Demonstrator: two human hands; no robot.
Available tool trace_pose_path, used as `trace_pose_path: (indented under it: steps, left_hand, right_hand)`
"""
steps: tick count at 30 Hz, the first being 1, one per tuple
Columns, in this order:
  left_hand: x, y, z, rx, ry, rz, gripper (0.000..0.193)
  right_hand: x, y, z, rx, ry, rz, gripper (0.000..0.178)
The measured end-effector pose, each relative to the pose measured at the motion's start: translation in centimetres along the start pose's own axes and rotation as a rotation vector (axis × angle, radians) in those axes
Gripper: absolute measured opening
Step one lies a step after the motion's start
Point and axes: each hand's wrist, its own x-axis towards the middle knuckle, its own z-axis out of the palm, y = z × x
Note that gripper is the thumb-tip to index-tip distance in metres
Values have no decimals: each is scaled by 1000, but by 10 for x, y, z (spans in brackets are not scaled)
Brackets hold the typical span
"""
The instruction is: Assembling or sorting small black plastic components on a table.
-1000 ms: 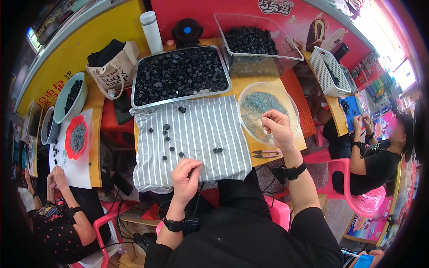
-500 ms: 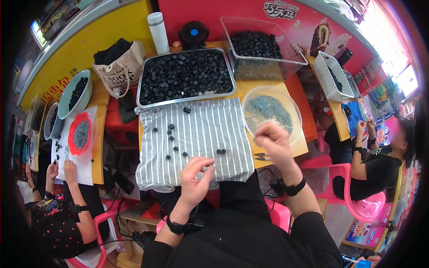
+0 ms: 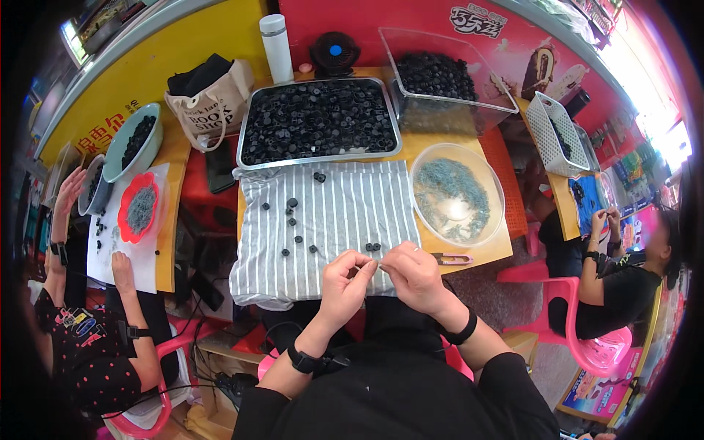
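In front of my chest, above the near edge of a grey-and-white striped cloth (image 3: 345, 213), my left hand (image 3: 345, 290) and my right hand (image 3: 416, 275) meet fingertip to fingertip. Both are closed in a pinch. Whatever sits between the fingers is too small to name. Several small round black parts (image 3: 292, 203) lie scattered on the cloth, and two of them sit side by side just beyond my fingers. By my right hand lies a pair of small pink-handled snips (image 3: 453, 259). A clear round bowl (image 3: 500, 198) beside the cloth holds fine grey-blue pieces (image 3: 455, 187).
Behind the cloth stands a metal tray (image 3: 323, 158) heaped with black parts. A clear bin (image 3: 455, 103), a small fan (image 3: 335, 53), a white bottle (image 3: 276, 48) and a tote bag (image 3: 213, 103) stand around it. People work at tables left and right.
My right hand has come down and left from over the clear bowl to meet my left hand, which has moved slightly right. The person at left has raised one hand.
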Motion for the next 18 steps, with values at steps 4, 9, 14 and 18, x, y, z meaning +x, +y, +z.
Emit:
trace_pose_path:
  steps: [4, 9, 14, 18]
  left_hand:
    - [2, -3, 1, -59, 61, -151, 9]
    - [6, -7, -9, -206, 139, -193, 9]
    - [2, -11, -6, -202, 79, -146, 10]
    - [-2, -7, -11, -449, -54, -258, 14]
  right_hand:
    - [6, -1, 4, -270, -50, -265, 23]
    - [0, 11, 2, -427, -59, -331, 23]
    - [2, 21, 7, -229, 117, 31, 21]
    - [-8, 2, 4, 314, -61, 308, 25]
